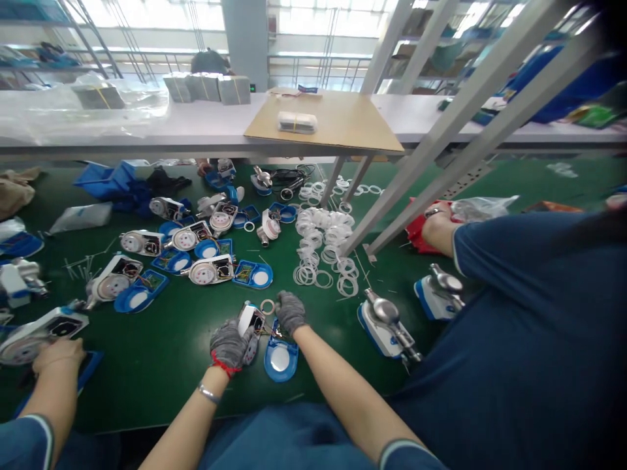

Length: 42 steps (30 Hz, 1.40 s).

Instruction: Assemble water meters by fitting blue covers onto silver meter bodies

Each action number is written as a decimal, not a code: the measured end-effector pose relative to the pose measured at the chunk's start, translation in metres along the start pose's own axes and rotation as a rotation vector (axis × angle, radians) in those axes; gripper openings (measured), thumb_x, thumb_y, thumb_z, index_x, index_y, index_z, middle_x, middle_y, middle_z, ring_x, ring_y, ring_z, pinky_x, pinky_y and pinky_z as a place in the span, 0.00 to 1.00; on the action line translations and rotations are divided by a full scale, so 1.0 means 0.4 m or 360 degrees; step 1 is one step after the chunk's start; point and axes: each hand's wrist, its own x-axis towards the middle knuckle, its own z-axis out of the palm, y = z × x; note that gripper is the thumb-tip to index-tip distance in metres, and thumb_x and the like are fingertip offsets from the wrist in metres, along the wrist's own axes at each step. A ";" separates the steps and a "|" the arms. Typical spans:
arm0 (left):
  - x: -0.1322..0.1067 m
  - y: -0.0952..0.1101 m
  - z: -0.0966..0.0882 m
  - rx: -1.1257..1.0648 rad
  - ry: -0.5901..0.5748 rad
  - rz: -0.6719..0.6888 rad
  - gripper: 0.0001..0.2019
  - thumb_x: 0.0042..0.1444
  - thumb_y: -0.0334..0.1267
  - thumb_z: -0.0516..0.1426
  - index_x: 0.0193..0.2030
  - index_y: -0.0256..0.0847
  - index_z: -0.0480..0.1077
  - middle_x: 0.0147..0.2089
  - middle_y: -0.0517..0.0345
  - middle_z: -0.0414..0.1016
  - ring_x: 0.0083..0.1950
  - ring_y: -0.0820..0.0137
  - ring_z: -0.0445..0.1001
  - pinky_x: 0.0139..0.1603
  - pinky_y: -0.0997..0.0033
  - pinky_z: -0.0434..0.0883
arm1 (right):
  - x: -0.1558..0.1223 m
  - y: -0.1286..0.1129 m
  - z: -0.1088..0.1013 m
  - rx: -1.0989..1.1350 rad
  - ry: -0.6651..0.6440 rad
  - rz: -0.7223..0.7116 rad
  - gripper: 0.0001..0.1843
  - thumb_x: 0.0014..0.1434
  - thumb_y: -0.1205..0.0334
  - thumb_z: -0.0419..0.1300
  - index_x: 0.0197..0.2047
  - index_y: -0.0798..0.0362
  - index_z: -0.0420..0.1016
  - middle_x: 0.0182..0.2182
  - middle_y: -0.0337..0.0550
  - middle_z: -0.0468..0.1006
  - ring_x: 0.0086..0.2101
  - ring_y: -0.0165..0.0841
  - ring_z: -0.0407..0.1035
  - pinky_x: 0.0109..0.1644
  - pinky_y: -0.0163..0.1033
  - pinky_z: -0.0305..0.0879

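Observation:
My left hand [228,344], in a grey glove with a red cuff, is wrapped round a white water meter body [251,320] on the green table. My right hand [290,311], also grey-gloved, is closed in a pinch at the meter's open side, where thin wires show. A small pale ring [267,306] lies just beyond my fingers. The meter's blue cover [281,358] with a white window lies open just below my hands.
Several opened meters with blue covers [210,269] lie to the left, and a heap of white rings [323,243] sits behind. Another person's hand [57,354] works at the left. A co-worker in blue [529,307] sits at the right, near two closed meters [386,323]. White frame struts [441,156] slant overhead.

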 end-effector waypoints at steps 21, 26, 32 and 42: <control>0.037 0.143 0.114 -0.0004 -0.0058 0.0698 0.21 0.62 0.47 0.55 0.57 0.38 0.67 0.59 0.47 0.67 0.59 0.62 0.68 0.62 0.50 0.67 | -0.013 0.173 0.006 0.1262 0.0430 -0.0268 0.10 0.59 0.59 0.57 0.41 0.54 0.74 0.37 0.43 0.79 0.36 0.33 0.73 0.43 0.37 0.71; -0.013 0.043 0.102 0.0101 0.0129 0.0652 0.22 0.61 0.41 0.54 0.60 0.35 0.66 0.62 0.43 0.68 0.65 0.57 0.63 0.71 0.48 0.54 | -0.007 0.097 0.071 0.1149 0.0264 -0.0266 0.05 0.56 0.67 0.59 0.37 0.54 0.76 0.34 0.41 0.79 0.35 0.31 0.72 0.42 0.34 0.67; 0.011 -0.027 0.086 0.0223 0.0196 0.0148 0.29 0.59 0.48 0.53 0.63 0.32 0.63 0.58 0.41 0.71 0.59 0.55 0.69 0.63 0.56 0.63 | -0.022 0.041 0.092 0.0910 0.0231 -0.0177 0.07 0.59 0.68 0.57 0.39 0.56 0.76 0.37 0.46 0.79 0.38 0.33 0.71 0.45 0.35 0.65; 0.072 -0.014 0.106 0.0146 -0.0033 -0.0059 0.30 0.62 0.53 0.48 0.62 0.31 0.64 0.59 0.39 0.68 0.60 0.55 0.66 0.64 0.59 0.61 | -0.061 0.016 0.082 0.0606 0.0169 -0.0255 0.06 0.62 0.63 0.58 0.39 0.53 0.76 0.38 0.44 0.77 0.39 0.32 0.70 0.45 0.33 0.62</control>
